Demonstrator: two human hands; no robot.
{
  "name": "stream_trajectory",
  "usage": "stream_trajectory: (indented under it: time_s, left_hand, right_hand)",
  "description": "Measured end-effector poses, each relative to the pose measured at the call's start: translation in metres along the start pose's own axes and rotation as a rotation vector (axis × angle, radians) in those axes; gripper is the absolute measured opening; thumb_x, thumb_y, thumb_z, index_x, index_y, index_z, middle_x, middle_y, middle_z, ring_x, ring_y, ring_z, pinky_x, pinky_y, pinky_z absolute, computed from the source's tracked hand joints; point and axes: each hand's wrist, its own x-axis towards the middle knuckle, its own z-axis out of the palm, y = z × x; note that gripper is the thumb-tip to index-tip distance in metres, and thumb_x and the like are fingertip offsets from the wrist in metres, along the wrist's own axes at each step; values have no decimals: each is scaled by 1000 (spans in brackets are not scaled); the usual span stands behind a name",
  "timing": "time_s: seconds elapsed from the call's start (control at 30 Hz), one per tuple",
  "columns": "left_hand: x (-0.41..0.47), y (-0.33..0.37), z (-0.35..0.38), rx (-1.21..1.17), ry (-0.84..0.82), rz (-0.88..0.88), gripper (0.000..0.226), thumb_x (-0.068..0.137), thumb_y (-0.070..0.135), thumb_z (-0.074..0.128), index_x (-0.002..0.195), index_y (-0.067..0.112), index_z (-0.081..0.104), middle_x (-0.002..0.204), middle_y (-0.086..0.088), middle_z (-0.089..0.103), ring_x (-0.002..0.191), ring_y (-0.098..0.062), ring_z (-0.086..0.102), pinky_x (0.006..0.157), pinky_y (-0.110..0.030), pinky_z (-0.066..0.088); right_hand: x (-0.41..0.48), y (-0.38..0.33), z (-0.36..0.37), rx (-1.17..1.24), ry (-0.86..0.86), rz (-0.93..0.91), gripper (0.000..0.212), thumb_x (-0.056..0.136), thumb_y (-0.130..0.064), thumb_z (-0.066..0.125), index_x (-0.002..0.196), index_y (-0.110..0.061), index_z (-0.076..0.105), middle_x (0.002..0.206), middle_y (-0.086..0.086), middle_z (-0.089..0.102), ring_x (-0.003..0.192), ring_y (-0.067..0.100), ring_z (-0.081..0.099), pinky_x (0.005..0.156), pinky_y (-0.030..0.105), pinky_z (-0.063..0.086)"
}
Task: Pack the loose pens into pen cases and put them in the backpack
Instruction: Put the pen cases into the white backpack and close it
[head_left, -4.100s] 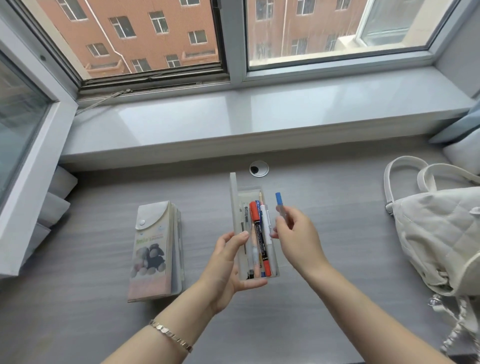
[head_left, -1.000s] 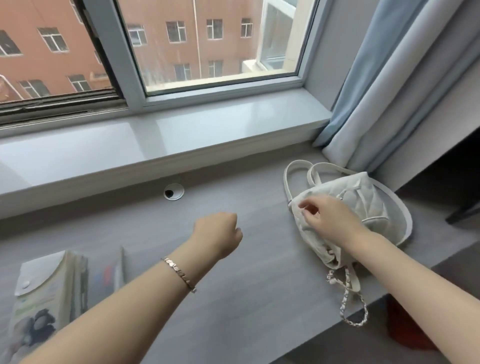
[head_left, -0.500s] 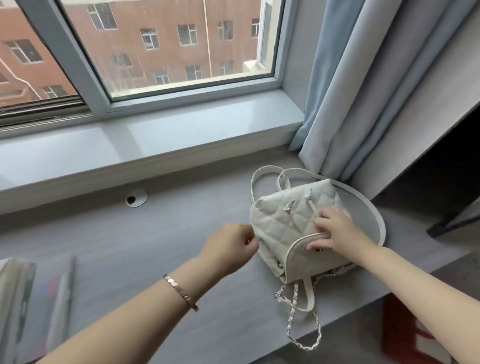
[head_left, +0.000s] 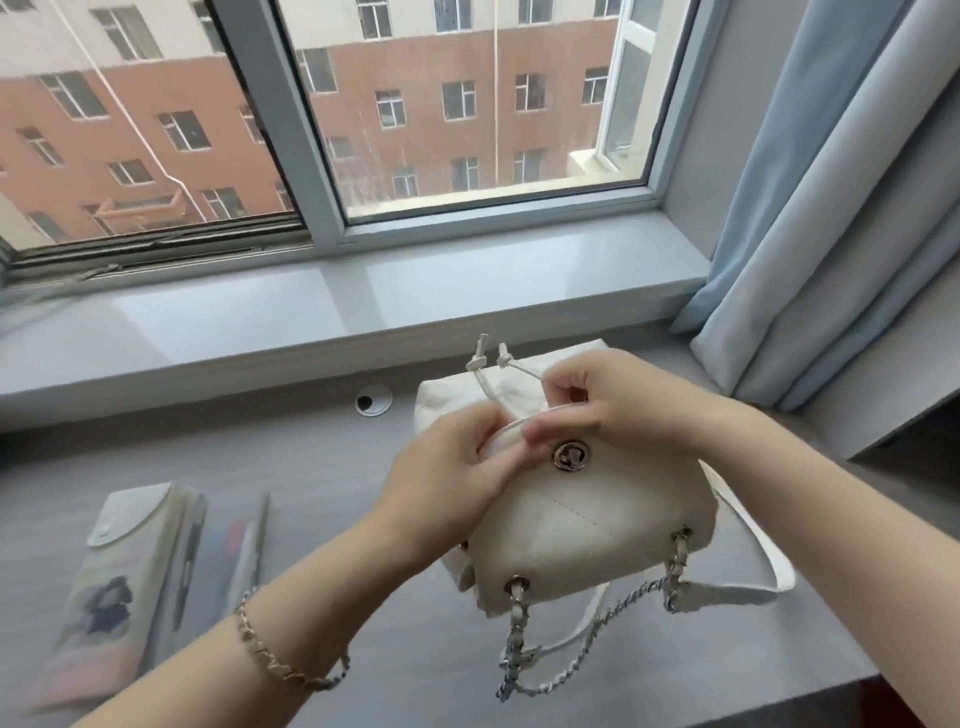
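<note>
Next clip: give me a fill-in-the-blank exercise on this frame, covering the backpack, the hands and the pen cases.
1. The white quilted backpack is gripped at its drawstring top by ____ of the person's hands, the left hand and the right hand.
2. The printed flap-topped pen case and the translucent pen case lie on the grey desk to the backpack's ____.
3. The round clasp on the backpack's front is ____ in colour.
Missing words: both; left; silver.
</note>
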Motion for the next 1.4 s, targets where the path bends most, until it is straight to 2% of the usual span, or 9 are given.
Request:
stream_trajectory:
  time_s: [0.23, 0.37, 0.5, 0.63, 0.77, 0.93, 1.13, 1.3, 1.4]
  left_hand:
    - [-8, -101, -8, -295, 28, -363, 24, 91, 19, 56, 67, 16, 57, 66, 0, 56, 64, -13, 49, 61, -27, 38]
    - [-8, -138, -4, -249, 45, -410, 27, 91, 22, 57, 64, 21, 53, 62, 3, 54, 62, -15, 48, 63, -28, 38]
    - [-12, -145, 6, -121, -31, -445, 27, 87, 34, 58, 64, 24, 51, 67, 6, 57, 74, -21, 54, 72, -32, 45]
    - [-20, -141, 17, -40, -71, -452, 22, 89, 38, 54, 73, 23, 51, 80, -1, 59, 90, -24, 60, 73, -28, 42]
    - [-22, -148, 22, -73, -92, -447, 25, 89, 37, 54, 69, 23, 49, 68, 7, 52, 76, -18, 51, 69, -28, 38]
    - [-22, -150, 25, -137, -117, -456, 28, 90, 33, 55, 65, 23, 49, 66, 8, 51, 73, -14, 49, 67, -26, 37]
    - [-24, -147, 21, -96, -147, -386, 27, 92, 34, 53, 66, 24, 49, 67, 8, 51, 74, -14, 48, 68, -27, 38]
    - [-31, -142, 15, -175, -130, -297, 25, 93, 35, 51, 70, 26, 53, 70, 7, 57, 69, -12, 52, 67, -29, 41]
    - [-42, -140, 4, -353, -186, -288, 41, 100, 36, 33, 71, 22, 60, 58, 9, 54, 55, -4, 50, 55, -19, 39]
  right_hand:
    - [36, -3, 105, -16, 217, 10, 14, 83, -31, 64, 88, -18, 68, 91, 4, 57, 95, 19, 51, 85, 27, 37]
    - [28, -7, 139, -262, 389, -25, 19, 70, -39, 64, 68, -21, 68, 76, -2, 62, 83, 24, 57, 79, 33, 37]
    - [24, -11, 157, -363, 357, -54, 19, 59, -44, 68, 60, -25, 65, 61, -5, 61, 67, 22, 62, 65, 33, 43]
    - [18, -18, 163, -417, 194, 101, 29, 83, -47, 57, 91, -20, 67, 96, -1, 64, 101, 20, 55, 83, 31, 41]
    - [5, -21, 183, -475, 343, 71, 29, 53, -33, 87, 55, -17, 62, 58, -2, 60, 58, 21, 61, 47, 22, 46]
    - [5, -13, 196, -557, 403, -10, 37, 41, -22, 91, 48, -17, 56, 48, -2, 55, 47, 20, 56, 43, 22, 42]
    - [22, 25, 167, -358, 172, -369, 20, 75, -35, 57, 69, -19, 67, 72, -2, 60, 75, 11, 44, 63, 22, 40]
    - [22, 11, 145, 30, -64, -41, 43, 76, -30, 73, 115, -22, 57, 108, -10, 52, 103, 4, 47, 88, 12, 32]
    - [19, 4, 130, 185, -164, 42, 32, 66, -19, 82, 95, -25, 69, 88, -16, 64, 80, -13, 55, 73, 2, 38]
